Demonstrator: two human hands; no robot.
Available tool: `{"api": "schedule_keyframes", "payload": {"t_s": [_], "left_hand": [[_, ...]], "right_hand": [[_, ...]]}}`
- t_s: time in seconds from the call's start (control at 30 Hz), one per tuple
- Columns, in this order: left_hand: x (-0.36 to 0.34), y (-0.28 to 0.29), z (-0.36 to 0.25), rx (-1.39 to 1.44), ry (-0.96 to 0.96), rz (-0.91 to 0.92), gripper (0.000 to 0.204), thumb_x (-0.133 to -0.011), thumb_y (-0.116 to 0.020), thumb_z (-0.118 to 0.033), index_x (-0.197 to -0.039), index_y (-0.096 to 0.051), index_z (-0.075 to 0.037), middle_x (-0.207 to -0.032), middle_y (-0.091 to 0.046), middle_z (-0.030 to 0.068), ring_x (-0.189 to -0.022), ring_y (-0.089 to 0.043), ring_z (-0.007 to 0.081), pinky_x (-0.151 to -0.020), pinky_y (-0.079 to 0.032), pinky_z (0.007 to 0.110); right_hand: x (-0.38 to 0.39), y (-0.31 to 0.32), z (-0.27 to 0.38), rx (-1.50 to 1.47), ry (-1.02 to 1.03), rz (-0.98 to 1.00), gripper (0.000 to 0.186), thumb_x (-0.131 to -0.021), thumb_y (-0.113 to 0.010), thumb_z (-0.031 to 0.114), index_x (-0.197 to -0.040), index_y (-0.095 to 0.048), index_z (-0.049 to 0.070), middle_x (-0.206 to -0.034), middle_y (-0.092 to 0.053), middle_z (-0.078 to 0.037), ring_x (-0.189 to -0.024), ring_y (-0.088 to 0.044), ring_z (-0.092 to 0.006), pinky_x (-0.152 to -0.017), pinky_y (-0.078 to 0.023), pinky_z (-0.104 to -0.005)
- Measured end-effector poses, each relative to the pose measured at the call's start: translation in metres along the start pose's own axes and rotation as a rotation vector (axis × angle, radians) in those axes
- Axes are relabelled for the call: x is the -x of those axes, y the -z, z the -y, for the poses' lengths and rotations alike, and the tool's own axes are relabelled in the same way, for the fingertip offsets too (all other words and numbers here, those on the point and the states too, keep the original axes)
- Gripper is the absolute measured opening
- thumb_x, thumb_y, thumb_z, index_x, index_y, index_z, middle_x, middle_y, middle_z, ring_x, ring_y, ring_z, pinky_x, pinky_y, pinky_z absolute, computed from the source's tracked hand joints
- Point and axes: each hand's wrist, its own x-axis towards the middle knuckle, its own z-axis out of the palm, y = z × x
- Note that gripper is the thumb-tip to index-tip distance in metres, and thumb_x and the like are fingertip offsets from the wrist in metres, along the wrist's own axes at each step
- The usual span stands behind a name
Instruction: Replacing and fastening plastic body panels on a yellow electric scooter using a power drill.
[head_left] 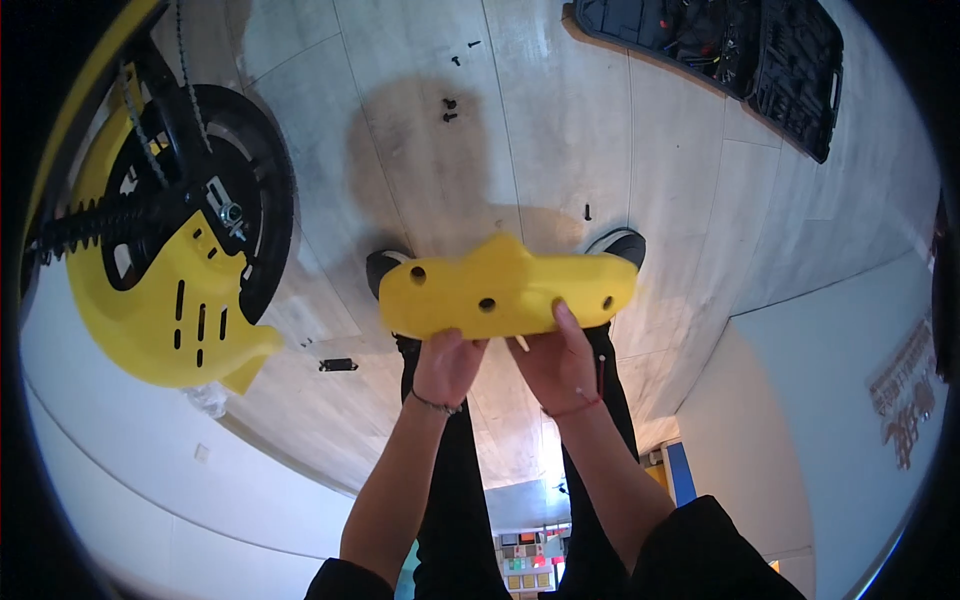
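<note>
A long yellow plastic cover (510,270) with several round dark holes and a raised hump on its far edge is held level in front of me, above my shoes. My left hand (447,368) grips its near edge left of the middle. Closed on the same edge, a little further right, is my right hand (562,362), its thumb lying on the cover's upper face. Most fingers of both hands are hidden beneath the cover. Black screws (450,110) lie on the floor beyond it, and one more screw (587,212) lies near my right shoe.
At the left stands a vehicle with a black wheel (275,220), a slotted yellow guard (150,320), a chain (150,150) and a black coil spring (85,232). A small black part (338,365) lies on the floor near it. An opened black tool case (800,90) lies far right.
</note>
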Motion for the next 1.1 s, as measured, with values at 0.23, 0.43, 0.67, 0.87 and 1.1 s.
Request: {"api": "schedule_keyframes", "payload": {"t_s": [0.23, 0.43, 0.67, 0.87, 1.1], "left_hand": [[-0.054, 0.078, -0.026, -0.171, 0.125, -0.117, 0.034, -0.082, -0.06, -0.009, -0.115, -0.054, -0.008, -0.115, -0.058, 0.0037, -0.109, -0.052, 0.0174, -0.089, -0.043, 0.032], [-0.101, 0.106, -0.085, -0.51, 0.246, -0.135, 0.032, -0.08, -0.058, -0.008, -0.111, -0.055, -0.007, -0.109, -0.057, 0.0026, -0.104, -0.052, 0.0158, -0.085, -0.043, 0.029], [-0.137, 0.093, -0.073, -0.581, 0.294, -0.155, 0.033, -0.081, -0.055, -0.008, -0.114, -0.052, -0.007, -0.111, -0.056, 0.0033, -0.104, -0.052, 0.0169, -0.089, -0.042, 0.032], [-0.148, 0.086, -0.06, -0.699, 0.25, -0.252, 0.043, -0.08, -0.057, -0.007, -0.121, -0.046, -0.006, -0.114, -0.055, 0.006, -0.108, -0.054, 0.0197, -0.09, -0.045, 0.035], [-0.143, 0.121, -0.055, -1.4, 0.137, -0.429, 0.04, -0.082, -0.063, -0.019, -0.114, -0.049, 0.001, -0.104, -0.06, 0.0113, -0.093, -0.061, 0.0222, -0.081, -0.05, 0.033]], "right_hand": [[-0.037, 0.053, -0.021, 0.55, -0.444, -0.213, 0.023, -0.088, -0.063, 0.022, -0.105, -0.058, 0.008, -0.094, -0.06, -0.004, -0.093, -0.06, -0.0163, -0.086, -0.048, -0.0314], [-0.099, 0.093, 0.064, 1.287, 0.569, -0.444, 0.025, -0.082, -0.066, 0.022, -0.088, -0.062, -0.003, -0.069, -0.063, -0.008, -0.061, -0.058, -0.0176, -0.06, -0.048, -0.031], [-0.179, 0.095, 0.084, 1.782, 0.843, -0.408, 0.031, -0.082, -0.062, 0.016, -0.108, -0.051, 0.003, -0.103, -0.056, -0.018, -0.088, -0.058, -0.0356, -0.075, -0.049, -0.0429], [-0.196, 0.095, 0.069, 1.758, 0.943, -0.512, 0.022, -0.082, -0.059, 0.012, -0.102, -0.055, 0.005, -0.098, -0.056, -0.018, -0.087, -0.058, -0.0367, -0.073, -0.049, -0.0427], [-0.182, 0.07, 0.062, 1.692, 0.957, -0.326, 0.025, -0.083, -0.056, 0.012, -0.108, -0.057, 0.006, -0.094, -0.06, -0.016, -0.082, -0.06, -0.0341, -0.071, -0.05, -0.0396]]}}
